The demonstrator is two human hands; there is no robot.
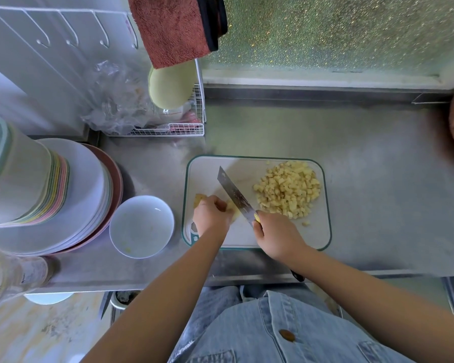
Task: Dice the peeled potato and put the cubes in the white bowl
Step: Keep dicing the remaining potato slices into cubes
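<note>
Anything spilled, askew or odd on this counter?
Nothing serious. One potato cube lies apart from the diced pile, but on the cutting board. The white bowl holds only yellowish specks. A dark handle-like thing pokes past the counter's front edge.

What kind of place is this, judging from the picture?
Most likely a home kitchen: a steel counter with a cutting board of diced potato, stacked plates and a wire dish rack.
</note>
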